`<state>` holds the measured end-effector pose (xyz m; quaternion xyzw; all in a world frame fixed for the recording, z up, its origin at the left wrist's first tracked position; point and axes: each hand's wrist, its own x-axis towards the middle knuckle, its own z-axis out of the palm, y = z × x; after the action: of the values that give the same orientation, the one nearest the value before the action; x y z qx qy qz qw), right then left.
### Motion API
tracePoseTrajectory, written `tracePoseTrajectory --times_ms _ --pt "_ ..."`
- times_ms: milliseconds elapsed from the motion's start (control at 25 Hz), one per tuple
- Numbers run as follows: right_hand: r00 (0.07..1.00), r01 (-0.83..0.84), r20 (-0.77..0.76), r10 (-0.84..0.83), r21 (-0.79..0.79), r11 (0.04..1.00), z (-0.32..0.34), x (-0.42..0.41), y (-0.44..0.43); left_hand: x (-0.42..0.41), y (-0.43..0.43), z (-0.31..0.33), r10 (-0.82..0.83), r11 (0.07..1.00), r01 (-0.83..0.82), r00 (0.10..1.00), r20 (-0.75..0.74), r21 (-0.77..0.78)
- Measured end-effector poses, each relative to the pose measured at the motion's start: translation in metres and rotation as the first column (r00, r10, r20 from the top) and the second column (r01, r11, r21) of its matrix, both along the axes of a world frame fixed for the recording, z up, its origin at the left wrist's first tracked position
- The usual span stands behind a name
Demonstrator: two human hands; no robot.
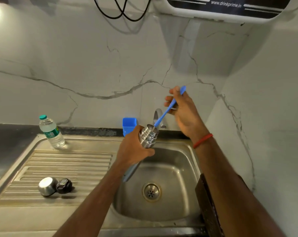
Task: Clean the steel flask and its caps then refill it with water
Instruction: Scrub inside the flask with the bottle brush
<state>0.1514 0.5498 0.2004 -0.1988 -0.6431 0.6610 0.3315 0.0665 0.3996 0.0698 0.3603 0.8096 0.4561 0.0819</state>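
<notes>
Over the sink basin [179,211] at the right end of the table, the left hand [133,149] is wrapping its fingers round the steel flask [147,139] just below the threaded neck, holding it tilted with the mouth pointing up toward the tap [157,115] at the back edge. The right hand [182,113] is pinching the blue brush [167,111] high on its handle, and the lower end is sitting inside the flask's mouth; the bristles are hidden, so I cannot tell how deep they are reaching. On the ribbed drainboard [73,161], toward its front left corner, the steel cap [47,186] and the black inner cap [64,185] are lying touching each other, apparently awaiting their wash. A plastic water bottle [51,132] is standing near the drainboard's back left corner. To scrub well, I'd say the flask is wanting a firm grip over the basin, with the brush running full-length, twisting strokes in line with the neck, not levering on the rim or flicking water out.
</notes>
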Motion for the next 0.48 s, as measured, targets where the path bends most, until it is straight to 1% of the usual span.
tracePoseTrajectory --times_ms 40,80,120,160,200,240,280,320,360,400,480 --pt "0.989 0.111 0.058 -0.136 0.317 0.942 -0.001 0.006 0.006 -0.002 -0.003 0.0 0.01 1.0 -0.01 1.0 -0.005 0.001" --pt "0.958 0.226 0.006 -0.285 0.595 0.771 -0.001 0.012 0.01 -0.005 -0.005 0.001 0.024 1.0 -0.024 1.0 -0.013 -0.003" --pt "0.927 0.304 -0.111 -0.358 0.783 0.543 0.002 0.018 0.009 -0.008 -0.007 0.002 0.036 0.999 -0.037 0.999 -0.022 -0.012" --pt "0.921 0.3 -0.188 -0.341 0.9 0.315 0.007 0.022 0.001 -0.01 -0.009 0.004 0.044 0.999 -0.045 0.999 -0.032 -0.023" --pt "0.952 0.205 -0.174 -0.253 0.973 0.102 0.012 0.024 -0.006 -0.012 -0.011 0.005 0.05 0.998 -0.051 0.998 -0.035 -0.031" --pt "0.986 0.052 -0.066 -0.153 0.994 -0.095 0.013 0.021 -0.009 -0.013 -0.012 0.006 0.055 0.998 -0.056 0.998 -0.029 -0.03" --pt "0.992 -0.101 0.076 -0.102 0.957 -0.271 0.01 0.017 -0.009 -0.014 -0.013 0.006 0.056 0.998 -0.057 0.998 -0.015 -0.024" --pt "0.978 -0.209 0.182 -0.103 0.887 -0.412 0.005 0.012 -0.005 -0.015 -0.014 0.005 0.05 0.999 -0.05 0.999 0.001 -0.022" --pt "0.962 -0.273 0.242 -0.128 0.822 -0.5 -0.001 0.008 0.002 -0.016 -0.015 0.005 0.037 0.999 -0.037 0.999 0.008 -0.026" --pt "0.951 -0.308 0.27 -0.151 0.784 -0.539 -0.005 0.003 0.01 -0.015 -0.017 0.004 0.028 0.999 -0.028 1.0 0.002 -0.039" --pt "0.924 -0.383 0.323 -0.206 0.749 -0.541 -0.008 0.0 0.02 -0.013 -0.022 0.003 0.014 0.998 -0.015 1.0 -0.022 -0.066"
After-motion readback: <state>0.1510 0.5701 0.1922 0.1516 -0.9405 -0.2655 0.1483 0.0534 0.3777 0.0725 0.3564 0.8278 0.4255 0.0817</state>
